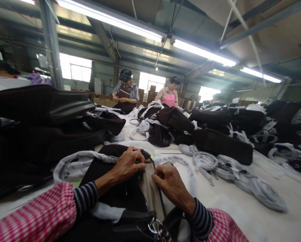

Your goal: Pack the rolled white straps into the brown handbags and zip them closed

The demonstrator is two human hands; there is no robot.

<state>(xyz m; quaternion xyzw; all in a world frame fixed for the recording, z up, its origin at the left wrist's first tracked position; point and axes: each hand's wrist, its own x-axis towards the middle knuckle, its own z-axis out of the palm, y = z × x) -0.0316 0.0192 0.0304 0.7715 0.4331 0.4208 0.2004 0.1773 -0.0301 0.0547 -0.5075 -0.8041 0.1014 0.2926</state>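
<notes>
A dark brown handbag (107, 174) lies in front of me on the white table (253, 215), its mouth spread so the beige lining (150, 195) shows. My left hand (127, 164) is closed, pinching the bag's upper rim near a metal fitting. My right hand (170, 185) is closed on the edge of the lining just to the right. Both wrists wear striped cuffs under pink checked sleeves. A strap wrapped in white paper (72, 164) curls along the bag's left side.
A tall pile of dark bags (39, 127) stands at my left. More bags (221, 141) and paper-wrapped straps (216, 164) cover the table's middle and right. Two people (125, 94) sit working at the far end, with cardboard boxes behind them.
</notes>
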